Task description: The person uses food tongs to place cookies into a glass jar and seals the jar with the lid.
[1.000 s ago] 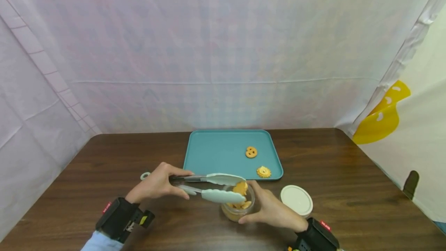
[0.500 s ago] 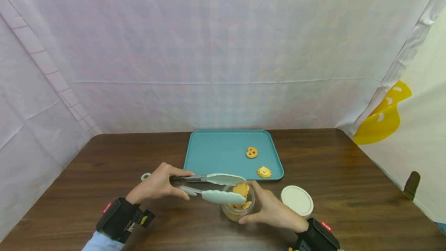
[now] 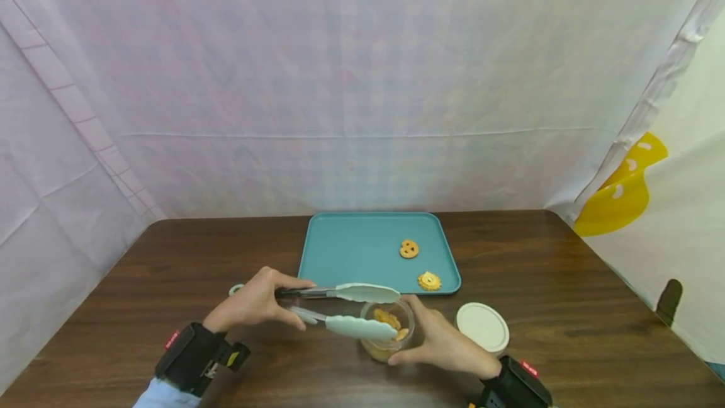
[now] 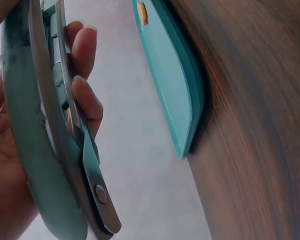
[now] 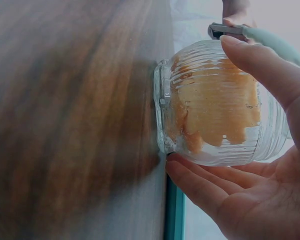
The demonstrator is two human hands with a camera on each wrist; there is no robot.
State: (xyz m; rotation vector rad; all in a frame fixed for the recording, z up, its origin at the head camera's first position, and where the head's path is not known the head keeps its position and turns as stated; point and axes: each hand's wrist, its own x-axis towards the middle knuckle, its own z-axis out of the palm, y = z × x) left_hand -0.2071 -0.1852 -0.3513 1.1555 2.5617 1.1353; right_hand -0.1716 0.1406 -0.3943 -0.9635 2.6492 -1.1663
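My left hand holds a pair of tongs with pale green tips, their arms spread apart. Those tips hover over the mouth of a ribbed glass jar, with nothing seen between them. Inside the jar lie several golden biscuits, partly covered by the near tip. My right hand grips the jar from the right, its thumb on one side and fingers on the other in the right wrist view. The jar stands upright on the table.
Behind the hands lies a teal tray bearing a pretzel-shaped biscuit and a round scalloped biscuit. A white lid is on the brown table, right of the right hand.
The tongs' tips have spread wider, and the biscuit standing up between them has dropped into the jar. The right hand has stayed on the jar.
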